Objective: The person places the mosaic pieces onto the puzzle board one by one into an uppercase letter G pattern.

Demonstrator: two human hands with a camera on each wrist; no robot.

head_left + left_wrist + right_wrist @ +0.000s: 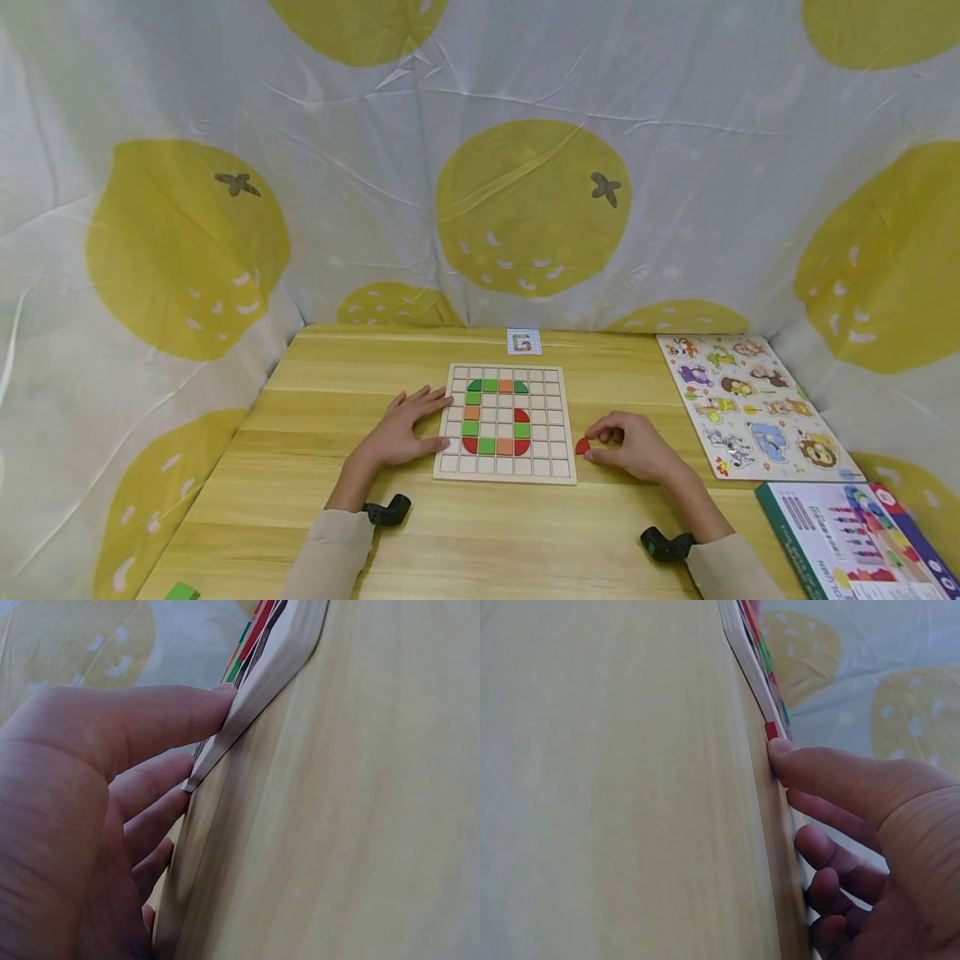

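Observation:
A square wooden grid board (504,477) lies on the table, with green, orange and red tiles forming a ring-like figure in its cells. My left hand (401,429) rests at its left edge, fingers spread and thumb on the rim; the left wrist view shows the thumb (180,712) against the board's side. Just right of the board, my right hand (633,446) pinches a red quarter-round tile (582,447) between thumb and forefinger. In the right wrist view the tile (772,730) shows beyond the thumb tip, and the other fingers are curled.
A small printed pattern card (523,342) lies behind the board. To the right are an animal puzzle board (738,421) and a colourful box (847,542). One green block (181,592) sits at the front left. A lemon-print curtain (360,208) hangs around the table.

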